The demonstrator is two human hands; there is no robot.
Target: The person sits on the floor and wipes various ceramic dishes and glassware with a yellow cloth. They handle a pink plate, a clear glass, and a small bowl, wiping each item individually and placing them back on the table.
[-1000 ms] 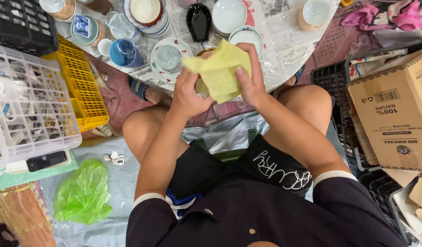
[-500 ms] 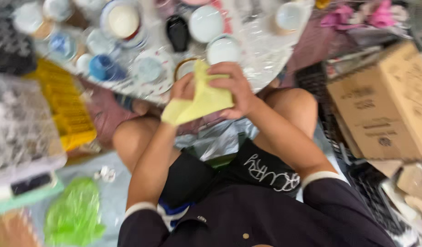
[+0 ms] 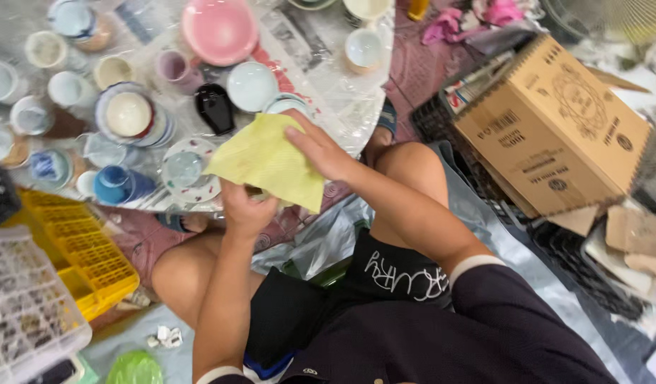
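the person's left hand (image 3: 246, 210) grips a yellow cloth (image 3: 267, 162) from below, fingers curled shut on it; the right hand (image 3: 319, 151) lies flat on top, fingers spread and pressing the cloth, which hides whatever is beneath it. the cloth sits over the near edge of a plastic-covered table (image 3: 321, 71). just beside it stand a pink bowl (image 3: 220, 30), a pale blue bowl (image 3: 251, 86), a black dish (image 3: 215, 108) and a blue cup (image 3: 118, 185), contents unclear. a yellow crate (image 3: 86, 252) lies left; a brown cardboard box (image 3: 555, 131), printed dark, tilts at right.
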